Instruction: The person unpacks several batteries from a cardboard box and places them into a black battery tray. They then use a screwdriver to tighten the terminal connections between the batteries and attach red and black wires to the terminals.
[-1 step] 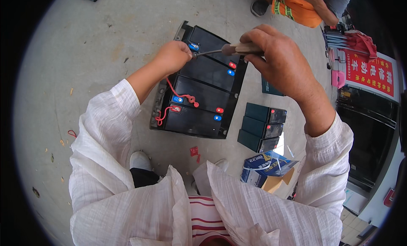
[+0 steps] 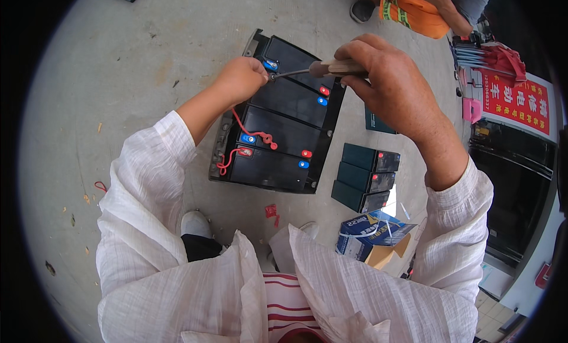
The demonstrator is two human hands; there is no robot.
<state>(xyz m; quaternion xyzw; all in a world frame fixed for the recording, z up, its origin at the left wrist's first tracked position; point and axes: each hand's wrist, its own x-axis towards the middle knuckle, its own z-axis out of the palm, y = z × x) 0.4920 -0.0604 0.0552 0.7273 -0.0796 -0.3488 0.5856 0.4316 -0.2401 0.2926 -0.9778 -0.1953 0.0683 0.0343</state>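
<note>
My right hand [image 2: 393, 86] is wrapped round the pale handle of a screwdriver [image 2: 294, 73]. Its thin metal shaft runs left, and its tip meets a terminal area beside my left fingertips. My left hand [image 2: 239, 80] pinches something small there, which the fingers hide. Below both hands lies a black case [image 2: 220, 159] holding several black batteries [image 2: 278, 127] side by side, with red and blue terminal caps at their ends. A red wire [image 2: 239, 123] with a red cap emerges below my left wrist. Another red wire [image 2: 223, 165] curls at the case's near left corner.
Dark green batteries [image 2: 355, 174] stand right of the case, near an opened blue carton [image 2: 370, 236]. Small red scraps [image 2: 271, 211] lie on the concrete floor by my feet. A person in orange trousers [image 2: 408, 15] is at the upper right. A red sign [image 2: 515, 103] stands far right.
</note>
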